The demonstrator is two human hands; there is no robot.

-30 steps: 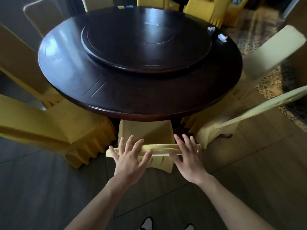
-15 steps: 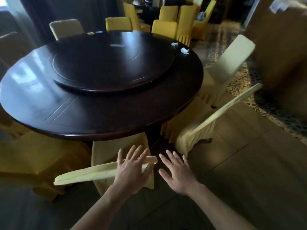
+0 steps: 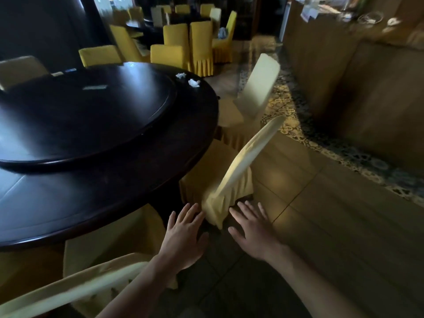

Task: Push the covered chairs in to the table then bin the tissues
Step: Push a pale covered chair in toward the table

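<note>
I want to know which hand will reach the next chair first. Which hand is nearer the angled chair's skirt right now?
Left, narrowly. The left hand has fingertips right beside the skirt of the angled chair; the right hand hovers just below and right of it. Neither visibly touches it.

The round table (image 3: pixel 128 193) looks like dark wood under a glossy lacquer — window light lies on it in pale, smooth patches. Its raised turntable (image 3: pixel 91 120) has the same polished dark finish. The nearest chair (image 3: pixel 241 166) wears a matt yellow cloth cover, pleated at the skirt, paler along the back; the chair beyond it (image 3: pixel 259 88) and the one at the lower left (image 3: pixel 80 288) are covered in the same soft, dull fabric. Two tissues (image 3: pixel 193 83) on the table's far edge look like crumpled white paper. The floor (image 3: pixel 321 226) is smooth tile with a low sheen — further off it turns to a patterned surface (image 3: pixel 298 125).
</note>
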